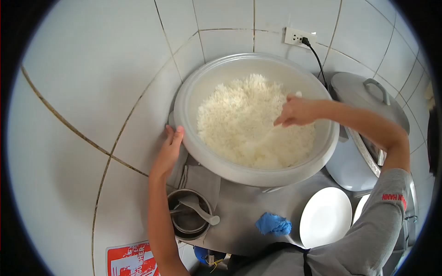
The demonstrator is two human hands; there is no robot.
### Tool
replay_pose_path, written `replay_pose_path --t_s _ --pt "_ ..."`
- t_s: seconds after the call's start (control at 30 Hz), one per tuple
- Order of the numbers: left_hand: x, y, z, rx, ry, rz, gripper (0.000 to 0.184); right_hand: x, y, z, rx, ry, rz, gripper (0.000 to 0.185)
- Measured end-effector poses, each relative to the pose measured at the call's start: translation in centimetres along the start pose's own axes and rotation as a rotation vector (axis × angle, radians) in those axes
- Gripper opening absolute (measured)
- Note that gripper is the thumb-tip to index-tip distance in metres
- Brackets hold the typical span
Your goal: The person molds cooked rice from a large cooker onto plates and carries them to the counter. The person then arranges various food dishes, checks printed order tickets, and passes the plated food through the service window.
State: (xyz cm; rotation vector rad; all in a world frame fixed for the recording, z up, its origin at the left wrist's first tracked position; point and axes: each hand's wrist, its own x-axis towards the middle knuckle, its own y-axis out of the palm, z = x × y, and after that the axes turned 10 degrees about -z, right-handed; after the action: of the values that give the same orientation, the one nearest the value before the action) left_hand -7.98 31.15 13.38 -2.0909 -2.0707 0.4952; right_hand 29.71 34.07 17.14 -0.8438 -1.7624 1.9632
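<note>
Tiled wall behind 2 hands point(172, 147) point(301, 110) at fluffy rice point(248, 124).

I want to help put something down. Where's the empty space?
On the counter, between the metal pot and the blue cloth, in front of the big rice bowl. A smaller patch lies between bowl and white plate. Right of that, by the cooker, it's crowded.

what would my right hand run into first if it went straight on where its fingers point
Most likely the rice in the big pot, just past the right hand, though its height above the rice is hard to judge.
</note>
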Motion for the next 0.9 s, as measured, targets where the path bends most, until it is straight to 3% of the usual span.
replay_pose_path --t_s 0.07,0.13,0.23,0.33,0.43,0.63,0.73,0.83,0.87,0.9 --pt "0.1 0.4 0.5 -0.006 -0.006 0.006 0.095 0.3 -0.6 -3.2 0.027 0.117 -0.238 0.022" --pt "0.4 0.2 0.6 -0.005 0.013 -0.006 0.094 1.7 -1.9 -5.9 -0.141 0.322 -0.355 0.024" --pt "0.7 0.1 1.0 0.018 0.002 -0.003 0.091 3.2 -0.9 -10.8 -0.766 0.420 -0.218 0.025" --pt "0.0 0.4 0.4 0.064 -0.015 -0.041 0.098 1.5 -0.1 -12.2 -0.823 0.422 0.013 0.027" --pt "-0.1 0.6 0.3 0.037 -0.028 -0.031 0.096 -1.4 0.5 -11.1 -0.561 0.449 0.092 0.029" --pt "0.0 0.6 0.8 0.031 -0.031 -0.049 0.093 -2.6 -0.2 -5.5 -0.562 0.409 0.201 0.031" --pt "0.2 0.9 0.9 0.014 -0.012 -0.054 0.093 -2.6 -0.9 -0.9 -0.305 0.417 0.261 0.030" --pt "0.3 0.8 1.2 0.011 0.006 -0.049 0.094 -1.5 -1.9 -2.8 -0.332 0.360 -0.010 0.029" --pt "0.3 0.8 1.3 0.010 0.009 -0.047 0.094 -0.8 -1.6 -5.4 -0.634 0.314 -0.089 0.024" --pt "0.4 0.7 1.4 0.013 0.001 -0.041 0.093 -0.2 -1.3 -7.1 -0.786 0.343 -0.029 0.022"
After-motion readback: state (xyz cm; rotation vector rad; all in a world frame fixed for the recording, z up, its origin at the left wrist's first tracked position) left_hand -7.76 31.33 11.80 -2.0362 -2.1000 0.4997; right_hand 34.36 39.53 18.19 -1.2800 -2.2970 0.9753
